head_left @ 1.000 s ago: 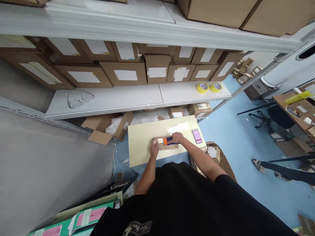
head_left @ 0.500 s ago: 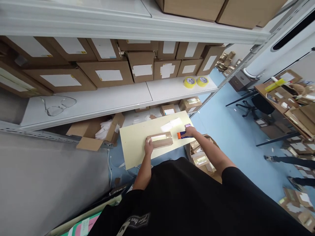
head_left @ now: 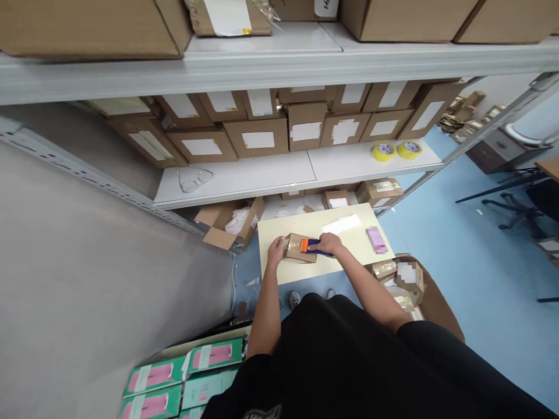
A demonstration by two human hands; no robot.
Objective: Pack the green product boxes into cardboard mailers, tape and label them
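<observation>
A small cardboard box with clear tape lies on the pale yellow board. My left hand grips its left end. My right hand is closed round a dark blue hand tool with an orange end. The orange end is over the top of the box, and I cannot make out the tool's exact kind. The tool and hand hide the box's right part. A white paper sheet lies behind the box. At the board's right end is a pink, blurred-out flat object.
A shelf behind the board carries labelled boxes, yellow tape rolls and glasses. An open carton stands left. A large carton of small boxes is at the right; green-pink packages lie lower left.
My right hand has brought the blue-orange tool left from the board's right end onto the box. The pink object, formerly beside that hand, now shows fully. The view has shifted left.
</observation>
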